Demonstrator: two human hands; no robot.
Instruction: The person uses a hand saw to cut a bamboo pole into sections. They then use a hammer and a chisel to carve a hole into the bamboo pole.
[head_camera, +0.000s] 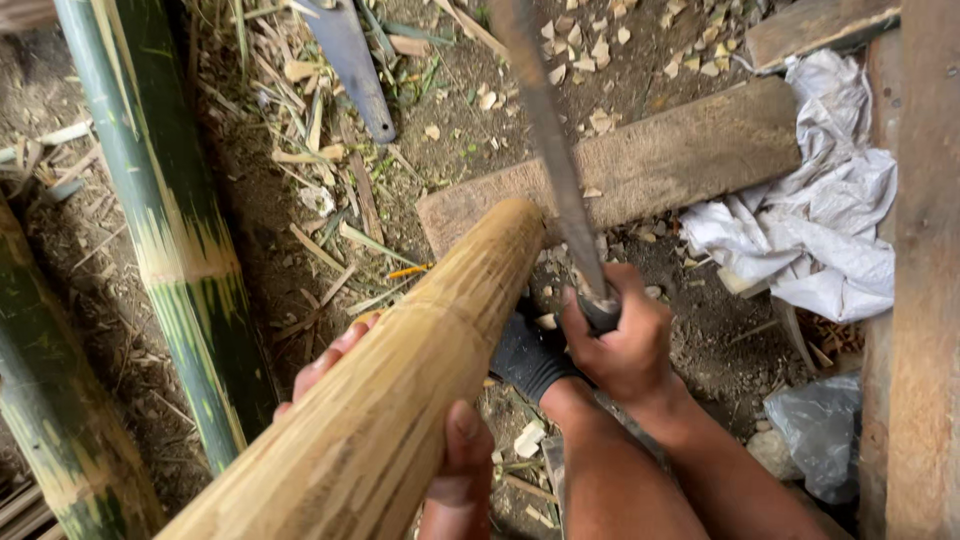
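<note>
A thick, scraped, tan bamboo pole (400, 390) slants from the lower left up to the middle of the view, its far end resting by a wooden plank (650, 160). My left hand (440, 450) wraps around the pole from underneath, thumb on its right side. A long metal blade (550, 140) rises from the grip of my right hand (620, 340). The blade points away from me and stands just right of the pole's far end. A dark foot or shoe (530, 355) shows under the right hand.
Two green bamboo poles (170, 230) lie on the dirt at left. Another blade (350, 60) lies at the top. Wood chips scatter over the ground. A crumpled white sheet (820, 220) and a wooden post (925, 300) are at right.
</note>
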